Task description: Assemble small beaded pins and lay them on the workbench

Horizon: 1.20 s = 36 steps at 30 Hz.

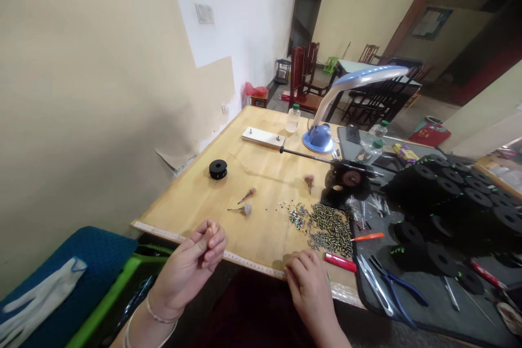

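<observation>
One table (204, 201): pale wood, wall side at left, measuring strip along near edge; carries everything below.
Dark mat (432, 283): covers right part of table.
Stacked black spools (448, 190): right, on mat, many, green bits on some. Maybe finished, maybe stock; cannot tell.
Lamp (318, 138): blue base, far side, neck arching right.
Wheeled device (346, 179): mid-right, long dark rod pointing left. Both hands well apart from it.
Left hand (191, 261): raised at near edge, thumb and fingers together; anything tiny pinched there, cannot tell.
Right hand (310, 283): on near edge, fingers curled, grip unclear; just below the parts, left of red handle (340, 262).
Pliers (397, 283): on mat, blue grips, lying free.
Lone black spool (218, 169): far left, apart from stack.
Pointed pieces: three, loose mid-table, one (247, 194) orange-tipped.
Small elongated parts (331, 225): spread between right hand and device. Large loose pile, so plenty looks left; done share not countable.
Coloured beads (297, 216): left of pile, scattered, likewise unused by the look.
</observation>
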Each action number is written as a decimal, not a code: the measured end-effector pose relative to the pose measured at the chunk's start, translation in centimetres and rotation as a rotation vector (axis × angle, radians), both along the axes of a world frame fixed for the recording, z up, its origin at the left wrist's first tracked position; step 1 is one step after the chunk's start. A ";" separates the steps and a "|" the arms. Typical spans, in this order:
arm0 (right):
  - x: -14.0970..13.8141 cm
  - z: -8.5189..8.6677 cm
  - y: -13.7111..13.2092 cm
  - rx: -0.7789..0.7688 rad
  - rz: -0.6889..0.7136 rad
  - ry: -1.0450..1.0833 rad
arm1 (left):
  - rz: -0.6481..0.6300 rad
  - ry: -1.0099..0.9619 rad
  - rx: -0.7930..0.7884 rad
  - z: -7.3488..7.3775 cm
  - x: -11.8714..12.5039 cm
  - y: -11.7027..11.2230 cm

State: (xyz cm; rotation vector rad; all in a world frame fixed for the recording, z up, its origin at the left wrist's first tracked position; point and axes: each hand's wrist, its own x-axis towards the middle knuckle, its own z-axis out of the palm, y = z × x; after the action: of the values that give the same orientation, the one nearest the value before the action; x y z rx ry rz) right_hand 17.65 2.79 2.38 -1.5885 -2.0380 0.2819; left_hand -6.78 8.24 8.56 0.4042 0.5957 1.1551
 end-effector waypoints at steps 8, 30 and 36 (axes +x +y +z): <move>0.7 -0.5 0.2 0.061 -0.023 -0.080 | 0.033 0.289 0.071 0.0 -0.2 -0.7; -5.5 4.1 -1.3 -0.556 0.302 0.882 | -0.040 1.115 0.739 -0.2 2.6 -5.0; -5.8 0.5 -1.0 -0.579 0.212 0.833 | -0.139 1.062 0.704 -1.6 2.8 -5.1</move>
State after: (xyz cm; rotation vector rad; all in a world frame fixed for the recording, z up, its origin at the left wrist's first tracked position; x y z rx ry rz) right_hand 11.84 1.79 2.84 -1.2053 -1.4960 1.4469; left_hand -3.95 3.15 6.97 1.6917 1.0299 0.9240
